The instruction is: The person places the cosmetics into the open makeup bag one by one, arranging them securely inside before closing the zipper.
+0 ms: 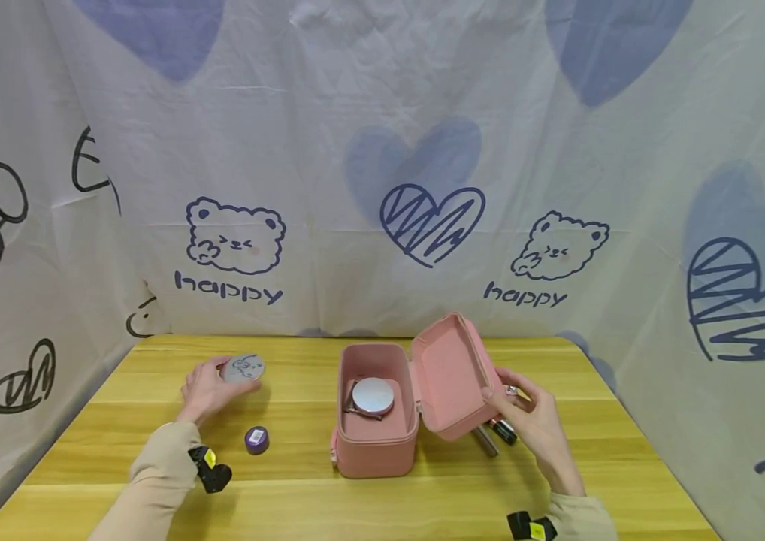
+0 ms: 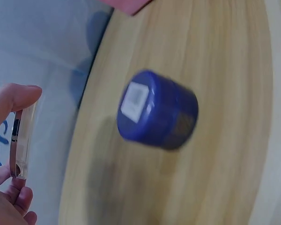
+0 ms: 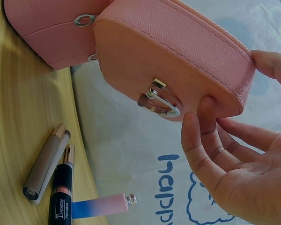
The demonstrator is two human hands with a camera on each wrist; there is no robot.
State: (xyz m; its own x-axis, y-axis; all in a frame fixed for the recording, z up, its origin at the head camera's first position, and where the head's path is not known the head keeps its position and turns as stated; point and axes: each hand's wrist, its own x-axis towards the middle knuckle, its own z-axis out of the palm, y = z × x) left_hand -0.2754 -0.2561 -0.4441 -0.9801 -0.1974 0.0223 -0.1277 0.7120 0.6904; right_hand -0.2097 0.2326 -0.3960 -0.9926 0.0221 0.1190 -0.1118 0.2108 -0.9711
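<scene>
My left hand (image 1: pixel 210 391) pinches a round compact (image 1: pixel 245 368) by its edge, at the table's left side. Its shiny top mirrors the curtain's drawing; the left wrist view catches the compact (image 2: pixel 23 140) nearly edge-on. A pink cosmetic case (image 1: pixel 377 456) stands in the middle, its lid (image 1: pixel 453 376) swung out to the right. With thumb and fingers my right hand (image 1: pixel 534 417) grips the lid's outer corner. Inside the case lies another round mirrored compact (image 1: pixel 373 395) on top of a darker, partly hidden item. A purple jar (image 1: pixel 257 440) stands nearer me than the left hand.
Beneath the lid lie a beige-and-gold tube (image 3: pixel 43 166), a dark lip gloss tube (image 3: pixel 62 192) and a pink-and-blue tube (image 3: pixel 103 206). A metal-fitted handle (image 3: pixel 161 103) sits on the lid's outside. Printed curtains (image 1: pixel 328 285) hang along the wooden table's (image 1: pixel 301 511) back and sides.
</scene>
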